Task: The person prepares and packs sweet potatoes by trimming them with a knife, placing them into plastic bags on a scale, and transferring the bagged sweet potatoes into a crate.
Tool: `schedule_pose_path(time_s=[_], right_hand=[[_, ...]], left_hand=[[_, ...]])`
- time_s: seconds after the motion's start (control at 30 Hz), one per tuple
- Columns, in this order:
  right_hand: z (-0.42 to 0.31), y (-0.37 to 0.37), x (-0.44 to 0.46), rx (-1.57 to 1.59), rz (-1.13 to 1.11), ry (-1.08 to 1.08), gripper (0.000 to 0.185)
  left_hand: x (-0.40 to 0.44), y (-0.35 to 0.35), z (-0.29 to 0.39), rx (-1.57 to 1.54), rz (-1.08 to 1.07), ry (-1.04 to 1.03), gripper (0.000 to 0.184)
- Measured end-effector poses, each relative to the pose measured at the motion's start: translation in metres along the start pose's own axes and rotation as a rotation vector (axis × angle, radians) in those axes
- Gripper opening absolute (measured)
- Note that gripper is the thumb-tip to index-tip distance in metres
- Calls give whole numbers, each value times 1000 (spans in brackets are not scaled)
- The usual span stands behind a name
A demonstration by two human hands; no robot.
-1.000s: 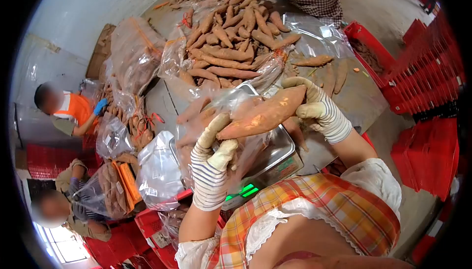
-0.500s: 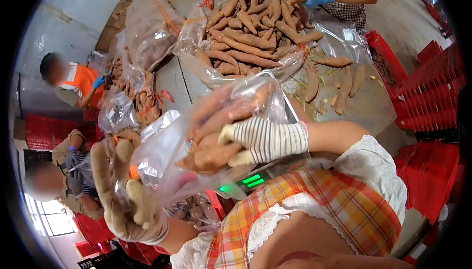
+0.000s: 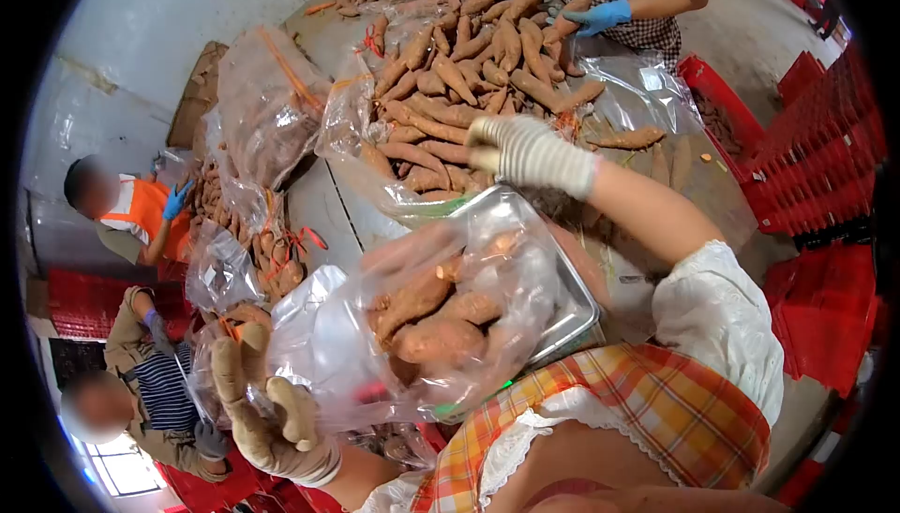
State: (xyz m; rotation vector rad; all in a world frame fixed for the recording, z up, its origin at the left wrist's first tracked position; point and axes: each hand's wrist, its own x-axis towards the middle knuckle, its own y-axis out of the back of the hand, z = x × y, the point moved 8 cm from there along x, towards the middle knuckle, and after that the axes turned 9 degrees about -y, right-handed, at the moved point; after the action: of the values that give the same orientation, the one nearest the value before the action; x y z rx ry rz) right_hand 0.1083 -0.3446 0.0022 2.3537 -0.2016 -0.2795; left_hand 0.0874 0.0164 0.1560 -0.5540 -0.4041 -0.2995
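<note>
My left hand, in a beige glove, has its fingers and thumb hooked at the edge of a clear plastic bag. Several reddish-brown sweet potatoes lie inside this bag. Under the bag, a metal scale tray shows its right rim. Above the near edge of a large sweet potato pile is my right hand, in a striped glove. Its fingertips point left and are slightly blurred, thumb and fingers apart, with nothing plainly held.
Across the table, a person's blue-gloved hand holds a sweet potato. Two other people stand at the left, one in an orange vest. A filled plastic bag rests left of the pile. Red crates are stacked at the right.
My right hand has left the sweet potatoes in the bag and moved up to the pile. My left hand has shifted slightly right and down. The bag now lies flatter on the tray.
</note>
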Motion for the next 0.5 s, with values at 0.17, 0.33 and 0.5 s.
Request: schedule_pose_path(time_s=[0.17, 0.33, 0.5], right_hand=[[88, -22, 80, -519, 103, -178, 53], [89, -15, 37, 797, 46, -277, 48], [53, 5, -42, 1510, -183, -191, 34]], left_hand=[[4, -20, -29, -121, -219, 135, 52], [3, -36, -57, 7, -126, 241, 50], [-4, -62, -98, 224, -161, 473, 53]])
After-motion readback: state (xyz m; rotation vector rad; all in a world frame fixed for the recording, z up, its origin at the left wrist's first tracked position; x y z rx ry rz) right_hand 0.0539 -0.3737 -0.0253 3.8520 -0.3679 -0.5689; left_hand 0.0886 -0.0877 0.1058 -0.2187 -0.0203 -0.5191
